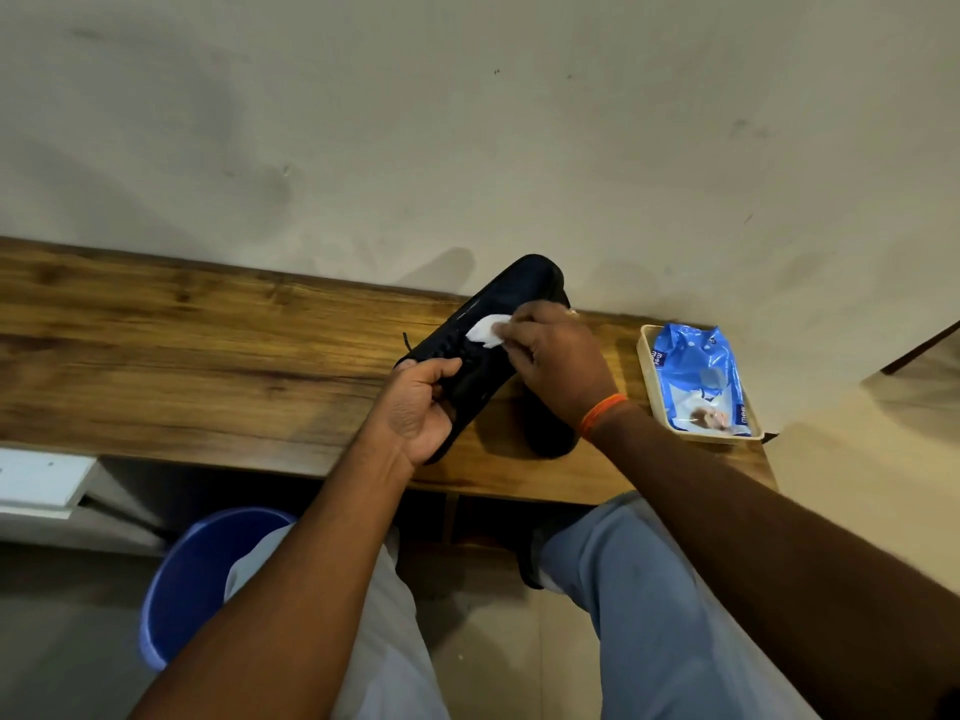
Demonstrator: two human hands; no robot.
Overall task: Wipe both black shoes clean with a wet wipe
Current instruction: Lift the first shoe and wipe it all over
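Your left hand (421, 402) grips the heel end of the black shoe (498, 324), held over the tabletop (208, 356), long axis diagonal, toe pointing up-right toward the wall. Your right hand (558, 363) pinches the wet wipe (485, 332) against its upper. The second shoe (545, 433) lies underneath.

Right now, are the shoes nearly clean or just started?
Hard to say what's finished. In hand: the left hand grips one shoe while the right hand rubs a wipe on its top. Left: the other shoe lies on the shelf, not being wiped. More wipes sit in the pack.
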